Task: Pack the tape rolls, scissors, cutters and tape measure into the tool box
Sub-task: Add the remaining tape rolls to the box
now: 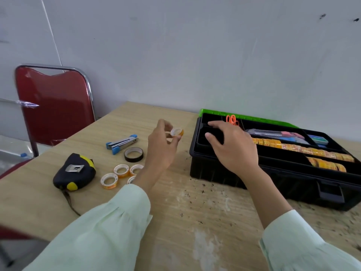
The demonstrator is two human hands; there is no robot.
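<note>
Head view showed packing partly done: orange-handled scissors [231, 119], grey cutters [273, 133] and rows of orange tape rolls [302, 150] lay in the black plastic tool box [214, 169] under the right hand [232, 147], which was spread open and held nothing. Meanwhile the left hand [162, 145] pinched one small orange-white tape roll [177, 132]; a black-yellow tape measure [75, 172] and loose rolls [109, 180] lay unpacked left of it.

Tape measure [75, 172] and loose tape rolls [121, 170] left of the tool box [214, 173], stapler [122, 143] behind them

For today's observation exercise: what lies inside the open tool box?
Rows of orange tape rolls, cutters, orange scissors and a small green box. The right hand covers the left compartment; whatever lies under it is hidden.
</note>
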